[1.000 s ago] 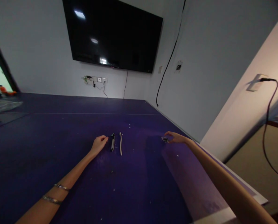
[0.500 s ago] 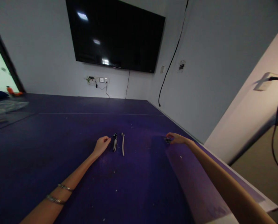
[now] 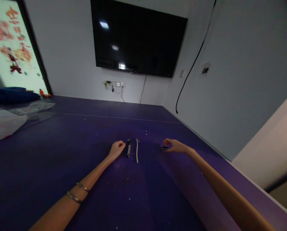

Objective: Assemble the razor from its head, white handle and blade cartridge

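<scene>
My left hand (image 3: 117, 149) is closed, thumb against curled fingers. Its fingertips reach the top end of a slim black tool with a pale grey strip along its handle (image 3: 129, 148); whether they grip it I cannot tell. Just right of that tool a thin off-white stick, slightly bent (image 3: 137, 151), lies lengthwise on the dark purple tabletop (image 3: 105, 192). Farther right, my right hand (image 3: 176, 146) has its thumb and fingers curled over a small black piece with light stripes (image 3: 165, 148), low over the surface. Its exact kind is too small to make out.
Crumpled clear plastic (image 3: 35, 107), a white bag (image 3: 6, 124) and dark blue cloth (image 3: 13, 95) lie at the far left, near a small orange item (image 3: 42, 93). A black cable (image 3: 194, 61) hangs at the right wall. A television (image 3: 138, 38) is mounted ahead.
My right hand has moved left with the small black piece, closer to the stick. My left hand stays beside the black tool. The view has turned left, showing more of the bag and cloth.
</scene>
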The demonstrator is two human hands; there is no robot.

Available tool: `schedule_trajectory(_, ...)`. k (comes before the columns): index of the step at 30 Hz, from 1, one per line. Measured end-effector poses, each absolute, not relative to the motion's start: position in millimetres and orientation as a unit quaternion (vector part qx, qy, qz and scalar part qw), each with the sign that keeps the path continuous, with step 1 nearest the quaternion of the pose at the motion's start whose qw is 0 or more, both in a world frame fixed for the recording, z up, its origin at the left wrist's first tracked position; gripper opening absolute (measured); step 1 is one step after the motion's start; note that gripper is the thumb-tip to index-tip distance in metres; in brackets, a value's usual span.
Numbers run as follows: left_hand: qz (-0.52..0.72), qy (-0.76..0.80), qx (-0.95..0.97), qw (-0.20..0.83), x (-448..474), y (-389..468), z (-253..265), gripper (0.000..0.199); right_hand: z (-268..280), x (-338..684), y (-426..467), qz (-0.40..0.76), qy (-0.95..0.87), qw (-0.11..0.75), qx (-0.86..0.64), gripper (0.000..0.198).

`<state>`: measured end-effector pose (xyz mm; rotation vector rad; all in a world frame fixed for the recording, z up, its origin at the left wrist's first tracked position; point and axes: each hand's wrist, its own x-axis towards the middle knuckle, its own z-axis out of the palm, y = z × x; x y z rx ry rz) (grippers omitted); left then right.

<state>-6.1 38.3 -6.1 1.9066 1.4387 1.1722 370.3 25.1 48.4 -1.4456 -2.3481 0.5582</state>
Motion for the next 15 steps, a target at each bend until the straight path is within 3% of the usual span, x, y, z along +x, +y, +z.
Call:
schedule_trajectory(7,0.42,0.529,0.699,0.232,-3.8,36.7,-5.5,0.027,50.3,288.4,36.9,0.204,-0.857,0.182,-0.437,0.041)
schedule_trajectory(15,0.414,0.534,0.704,0.217,-1.4,32.4,-0.7,0.027,36.5,261.1,49.4,0.209,-0.859,0.192,-0.427,0.041)
